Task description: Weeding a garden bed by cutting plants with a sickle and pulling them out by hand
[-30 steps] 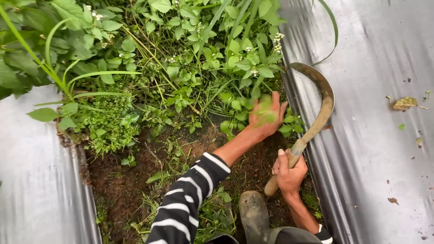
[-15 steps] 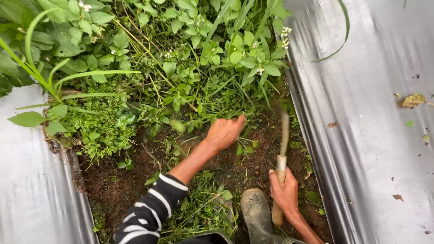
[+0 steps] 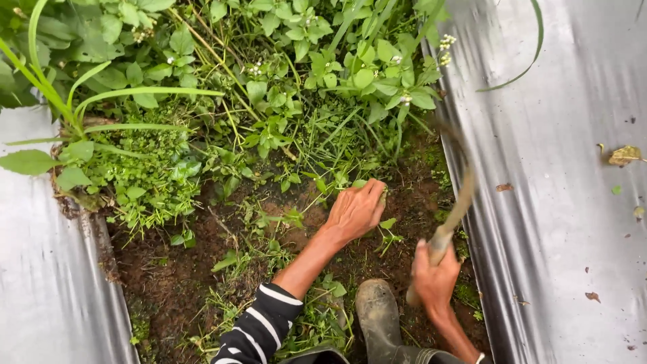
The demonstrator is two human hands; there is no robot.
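Furrow, as I see it: left hand (image 3: 356, 210) spread flat on soil (image 3: 182, 269), fingertips at the weeds' (image 3: 269, 101) near edge, holding nothing. Right hand (image 3: 433, 276) fisted round sickle (image 3: 453, 216) handle, blade blurred, along the right plastic sheet (image 3: 559, 202) edge. Boot (image 3: 376, 311) below. Bare soil open left of the arm

A sickle (image 3: 450, 216) with a pale wooden handle and a curved metal blade is held at about four o'clock in the view, its handle low and its blade slanted up toward one o'clock (the blade is blurred, so its edge cannot be made out). Low green weeds (image 3: 317, 176), small-leaved and thin-stemmed, are rooted in dark soil at the centre, thickening toward twelve o'clock.
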